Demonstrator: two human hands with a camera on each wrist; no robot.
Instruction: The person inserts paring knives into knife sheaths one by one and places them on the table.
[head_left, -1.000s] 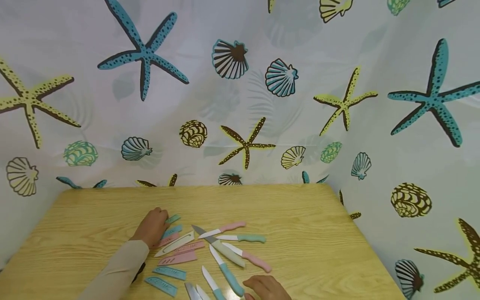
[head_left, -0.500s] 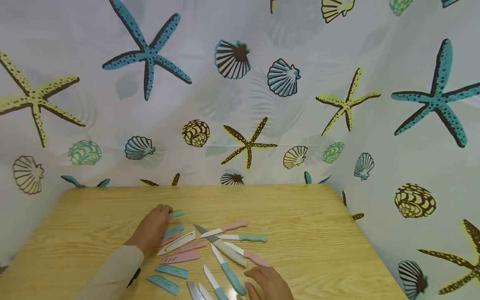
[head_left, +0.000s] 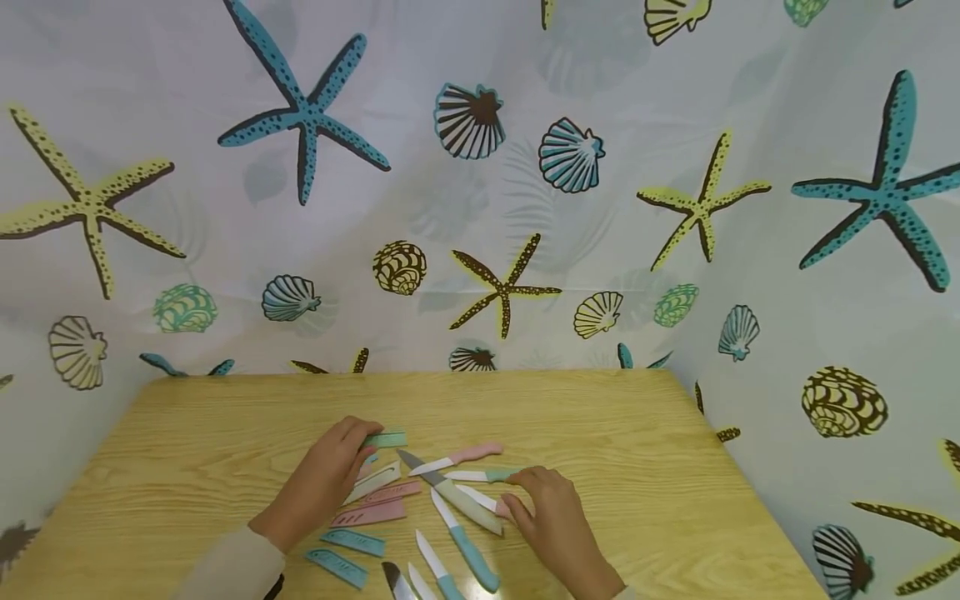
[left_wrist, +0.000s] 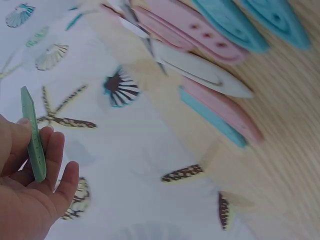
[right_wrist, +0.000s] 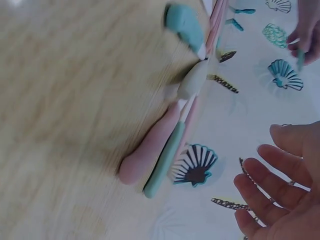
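Sheaths (head_left: 367,512) are lying on the table (head_left: 615,417), left of the knives (head_left: 474,557). Some farther knives (head_left: 476,510) are crossing; nearer ones are lying side by side. The left hand (head_left: 330,467) is holding one sheath (head_left: 390,439) behind the other sheaths. The right hand (head_left: 553,521) is hovering over the rightmost handles (right_wrist: 150,145). Cloth (head_left: 420,183) is hanging behind the table and along both sides.

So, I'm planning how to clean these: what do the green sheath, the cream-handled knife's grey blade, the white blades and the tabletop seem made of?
Green sheath: probably hard plastic, satin; evenly coloured, smooth-edged.
Grey blade: likely metal, dull; steely grey.
White blades: perhaps ceramic, or coated metal, smooth; evenly white.
Tabletop: wood or printed laminate, low sheen; yellowish grain shows.
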